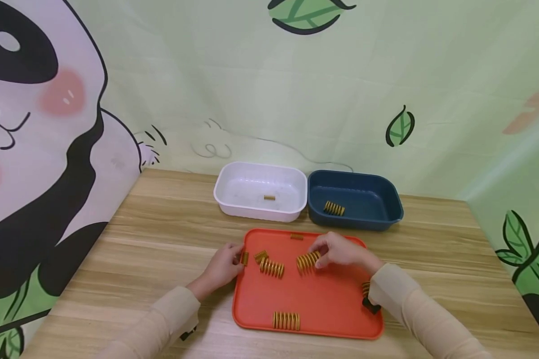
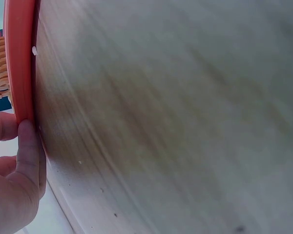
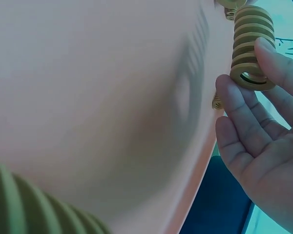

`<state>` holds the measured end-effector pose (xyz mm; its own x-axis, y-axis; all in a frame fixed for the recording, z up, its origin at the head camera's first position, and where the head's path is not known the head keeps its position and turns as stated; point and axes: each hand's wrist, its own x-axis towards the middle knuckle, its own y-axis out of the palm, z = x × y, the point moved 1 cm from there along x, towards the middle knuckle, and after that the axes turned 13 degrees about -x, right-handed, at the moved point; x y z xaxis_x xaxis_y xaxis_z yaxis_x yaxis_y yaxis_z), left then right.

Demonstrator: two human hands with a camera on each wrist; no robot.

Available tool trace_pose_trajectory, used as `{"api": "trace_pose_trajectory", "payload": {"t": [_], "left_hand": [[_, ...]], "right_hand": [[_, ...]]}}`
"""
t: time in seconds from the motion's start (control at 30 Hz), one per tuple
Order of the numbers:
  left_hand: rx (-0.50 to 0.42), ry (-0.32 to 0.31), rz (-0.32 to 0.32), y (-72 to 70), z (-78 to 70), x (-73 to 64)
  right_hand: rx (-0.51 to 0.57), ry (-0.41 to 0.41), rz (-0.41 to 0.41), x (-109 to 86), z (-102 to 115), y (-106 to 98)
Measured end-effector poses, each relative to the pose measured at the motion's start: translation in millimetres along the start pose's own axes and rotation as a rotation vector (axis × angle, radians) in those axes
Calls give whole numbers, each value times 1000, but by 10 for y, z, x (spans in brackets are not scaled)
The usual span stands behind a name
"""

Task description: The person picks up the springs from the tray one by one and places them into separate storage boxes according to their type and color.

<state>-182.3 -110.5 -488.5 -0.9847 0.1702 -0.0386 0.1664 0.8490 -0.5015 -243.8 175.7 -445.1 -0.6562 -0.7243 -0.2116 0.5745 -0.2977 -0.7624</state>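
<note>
My right hand [image 1: 337, 249] pinches a large gold coil spring [image 3: 254, 48] between thumb and fingers, raised over the red tray [image 1: 314, 299], and its shadow falls on the tray. With thumb and fingers, my left hand [image 1: 224, 264] grips the tray's left rim [image 2: 22, 73]. Close by that hand, a small spring [image 1: 245, 258] lies along the left edge. Another small spring [image 1: 260, 256] touches or nearly meets a large spring [image 1: 271, 268] on the tray. A large spring [image 1: 286, 320] lies at the near edge, a small one [image 1: 296, 236] at the far edge.
Behind the tray stand a white bin [image 1: 260, 212] with one small spring [image 1: 269, 198] in it and a dark blue bin [image 1: 357, 222] with a large spring [image 1: 334, 208]. Under the right sleeve [image 1: 400, 294], another spring [image 1: 366, 289] is partly hidden. A printed cloth hangs behind the wooden table [image 1: 161, 219].
</note>
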Motion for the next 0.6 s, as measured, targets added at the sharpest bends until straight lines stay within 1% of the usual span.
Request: {"api": "trace_pose_trajectory", "payload": {"t": [0.17, 0.37, 0.6], "left_hand": [[13, 2, 5, -6, -1, 5], [12, -3, 6, -16, -12, 0], [18, 8, 14, -11, -18, -11]], "right_hand": [[-12, -16, -27, 5, 12, -43], [-40, -16, -47, 20, -4, -61], [-73, -32, -83, 15, -31, -78]]}}
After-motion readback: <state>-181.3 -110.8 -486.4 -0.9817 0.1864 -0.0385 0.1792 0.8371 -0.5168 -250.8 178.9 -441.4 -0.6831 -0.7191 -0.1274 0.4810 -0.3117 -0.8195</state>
